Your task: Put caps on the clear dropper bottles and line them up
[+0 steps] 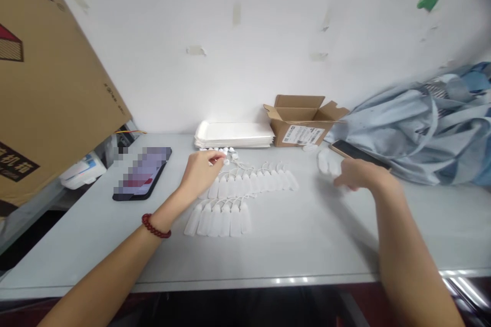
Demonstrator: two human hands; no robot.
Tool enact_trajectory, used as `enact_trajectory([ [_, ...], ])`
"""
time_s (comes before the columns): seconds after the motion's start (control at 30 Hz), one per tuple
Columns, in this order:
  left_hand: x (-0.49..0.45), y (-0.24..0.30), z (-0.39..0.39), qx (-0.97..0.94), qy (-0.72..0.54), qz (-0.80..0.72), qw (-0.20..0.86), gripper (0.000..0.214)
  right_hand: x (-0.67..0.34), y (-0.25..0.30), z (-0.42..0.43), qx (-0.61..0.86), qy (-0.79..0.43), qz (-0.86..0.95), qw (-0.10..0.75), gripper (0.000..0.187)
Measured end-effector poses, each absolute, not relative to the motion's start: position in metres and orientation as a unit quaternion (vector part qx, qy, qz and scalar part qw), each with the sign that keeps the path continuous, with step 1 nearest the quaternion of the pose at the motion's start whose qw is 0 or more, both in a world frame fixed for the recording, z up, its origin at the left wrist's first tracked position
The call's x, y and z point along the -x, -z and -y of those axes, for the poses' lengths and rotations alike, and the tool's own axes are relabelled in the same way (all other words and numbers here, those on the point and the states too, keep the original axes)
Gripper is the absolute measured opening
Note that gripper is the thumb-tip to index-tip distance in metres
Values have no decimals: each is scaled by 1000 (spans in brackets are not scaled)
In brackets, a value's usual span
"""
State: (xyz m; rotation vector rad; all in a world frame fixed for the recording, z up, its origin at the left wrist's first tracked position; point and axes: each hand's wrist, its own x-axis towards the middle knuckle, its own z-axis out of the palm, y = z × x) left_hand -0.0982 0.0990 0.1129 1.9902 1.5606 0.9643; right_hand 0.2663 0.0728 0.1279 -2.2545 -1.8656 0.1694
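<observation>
Two rows of small white tags lie side by side on the pale table [291, 245]: a longer back row [255, 182] and a shorter front row [218, 219]. My left hand [199, 172], with a red bead bracelet on the wrist, rests above the back row's left end, its fingers pinched on small white pieces at the tags' tops [226, 156]. My right hand [356, 176] hovers at the right, blurred, next to a small heap of loose white tags [328, 161]; its fingers curl downward and I cannot see anything in them.
A stack of white trays [233, 135] and an open cardboard box [301, 120] stand at the wall. A phone [141, 173] lies at the left, another dark phone [355, 152] beside a blue garment [429, 122]. A big carton [42, 71] leans at the left.
</observation>
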Motion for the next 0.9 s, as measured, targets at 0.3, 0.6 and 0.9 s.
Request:
enact_trajectory([
  [0.3,100,-127,-92,-643,-411,-498,411,12,-197,-134,-67,712,-96,678,156,25],
  [0.6,87,-135,-72,-610,-380,-429,548,18,-116,-103,-41,463,-299,745,375,22],
  [0.9,87,-138,-67,-617,-352,-423,562,29,-110,-93,-37,418,-222,789,391,18],
])
